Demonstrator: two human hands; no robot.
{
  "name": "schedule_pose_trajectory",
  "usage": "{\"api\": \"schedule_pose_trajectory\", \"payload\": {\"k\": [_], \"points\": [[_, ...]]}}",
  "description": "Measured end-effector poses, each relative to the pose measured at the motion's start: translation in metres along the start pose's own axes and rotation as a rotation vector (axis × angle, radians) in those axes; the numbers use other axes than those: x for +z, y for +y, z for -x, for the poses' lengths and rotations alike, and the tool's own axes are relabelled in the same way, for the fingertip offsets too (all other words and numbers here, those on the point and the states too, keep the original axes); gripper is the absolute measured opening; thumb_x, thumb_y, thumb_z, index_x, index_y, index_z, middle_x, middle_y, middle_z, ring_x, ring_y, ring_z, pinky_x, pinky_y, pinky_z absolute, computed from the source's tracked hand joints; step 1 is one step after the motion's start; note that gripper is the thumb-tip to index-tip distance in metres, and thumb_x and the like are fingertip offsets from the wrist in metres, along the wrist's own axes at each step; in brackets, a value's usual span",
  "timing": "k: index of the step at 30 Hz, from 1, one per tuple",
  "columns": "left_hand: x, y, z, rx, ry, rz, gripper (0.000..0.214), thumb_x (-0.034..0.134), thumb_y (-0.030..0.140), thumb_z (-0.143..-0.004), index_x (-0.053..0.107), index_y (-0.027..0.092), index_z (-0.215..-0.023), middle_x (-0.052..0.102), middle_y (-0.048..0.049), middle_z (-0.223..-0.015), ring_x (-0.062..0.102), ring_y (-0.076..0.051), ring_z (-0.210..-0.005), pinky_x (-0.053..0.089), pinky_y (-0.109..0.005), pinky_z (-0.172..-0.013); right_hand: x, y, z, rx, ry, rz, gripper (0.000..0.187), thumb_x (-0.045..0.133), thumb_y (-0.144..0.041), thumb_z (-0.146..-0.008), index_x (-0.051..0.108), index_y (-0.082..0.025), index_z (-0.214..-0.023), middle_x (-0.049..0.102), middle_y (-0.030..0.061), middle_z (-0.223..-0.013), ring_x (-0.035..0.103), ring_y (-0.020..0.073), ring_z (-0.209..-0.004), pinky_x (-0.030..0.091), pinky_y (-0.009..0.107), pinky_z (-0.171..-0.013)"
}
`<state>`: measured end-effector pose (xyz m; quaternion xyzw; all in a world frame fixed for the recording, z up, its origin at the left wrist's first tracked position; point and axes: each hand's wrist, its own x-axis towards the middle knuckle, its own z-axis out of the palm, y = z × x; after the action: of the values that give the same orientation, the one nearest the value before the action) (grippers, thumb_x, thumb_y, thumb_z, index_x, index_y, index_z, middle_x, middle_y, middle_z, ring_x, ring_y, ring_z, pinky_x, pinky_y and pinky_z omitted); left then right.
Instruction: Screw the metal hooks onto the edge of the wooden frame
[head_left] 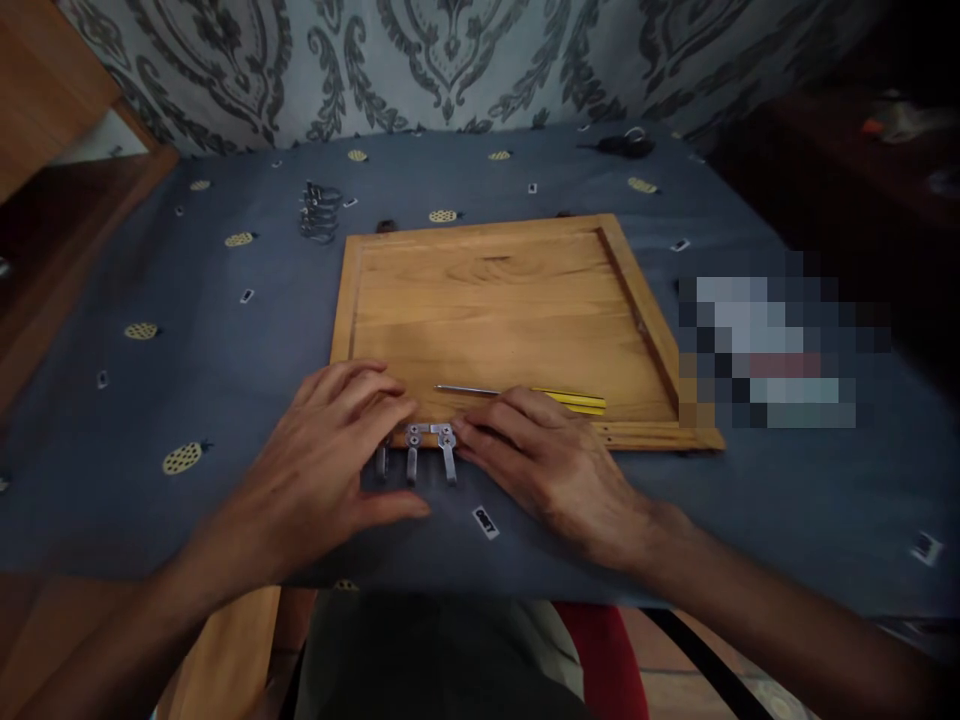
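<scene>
A wooden panel with a raised frame (480, 300) lies flat on the table. Along its near edge sit three silver metal brackets (448, 450), their arms sticking out past the wood toward me. My left hand (330, 450) curves over the leftmost bracket, thumb stretched out apart from the fingers; its fingertips rest on the frame and partly hide that bracket. My right hand (540, 460) has its fingers pressed together, with the tips at the rightmost bracket. Lying on the panel just behind the right knuckles is a yellow-handled screwdriver (577, 401), its shaft pointing left.
The table has a blue cloth (247, 400) with pineapple prints. A cluster of metal hook-like pieces (319, 212) lies at the back left, a dark object (630, 143) at the back right. A pixelated patch covers something right of the panel. Behind hangs a patterned curtain (450, 60).
</scene>
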<state>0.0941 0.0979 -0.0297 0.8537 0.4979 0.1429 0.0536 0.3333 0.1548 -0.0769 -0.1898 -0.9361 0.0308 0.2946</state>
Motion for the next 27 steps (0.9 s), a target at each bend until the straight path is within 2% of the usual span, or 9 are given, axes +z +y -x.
{"api": "schedule_pose_trajectory", "payload": {"k": [7, 18, 27], "points": [[-0.0008, -0.0047, 0.009, -0.021, -0.018, 0.031, 0.05, 0.088, 0.041, -0.079, 0.061, 0.02, -0.116, 0.067, -0.0094, -0.126, 0.054, -0.034, -0.13, 0.048, -0.051, -0.105, 0.0001, 0.0, -0.0008, -0.003, -0.001, 0.02, 0.019, 0.056, -0.016, -0.103, 0.073, -0.009, -0.101, 0.073, 0.0082, -0.09, 0.059, 0.0221, -0.084, 0.055, 0.035, -0.071], [0.0011, -0.004, 0.0049, -0.023, -0.036, 0.094, 0.037, 0.079, 0.044, -0.089, 0.063, 0.021, -0.114, 0.066, -0.007, -0.123, 0.055, -0.031, -0.127, 0.047, -0.049, -0.103, 0.0015, -0.0012, -0.0007, 0.004, -0.01, 0.018, 0.016, 0.059, -0.015, -0.101, 0.073, -0.008, -0.101, 0.072, 0.0087, -0.09, 0.059, 0.0229, -0.084, 0.057, 0.036, -0.071], [0.003, -0.0016, 0.0045, -0.079, -0.047, 0.144, 0.03, 0.077, 0.041, -0.09, 0.066, 0.023, -0.11, 0.066, -0.0065, -0.122, 0.055, -0.03, -0.127, 0.047, -0.049, -0.104, 0.0013, -0.0008, 0.0003, 0.0, -0.004, 0.023, 0.015, 0.06, -0.014, -0.101, 0.074, -0.009, -0.101, 0.072, 0.0091, -0.089, 0.06, 0.0222, -0.083, 0.055, 0.035, -0.071]]}}
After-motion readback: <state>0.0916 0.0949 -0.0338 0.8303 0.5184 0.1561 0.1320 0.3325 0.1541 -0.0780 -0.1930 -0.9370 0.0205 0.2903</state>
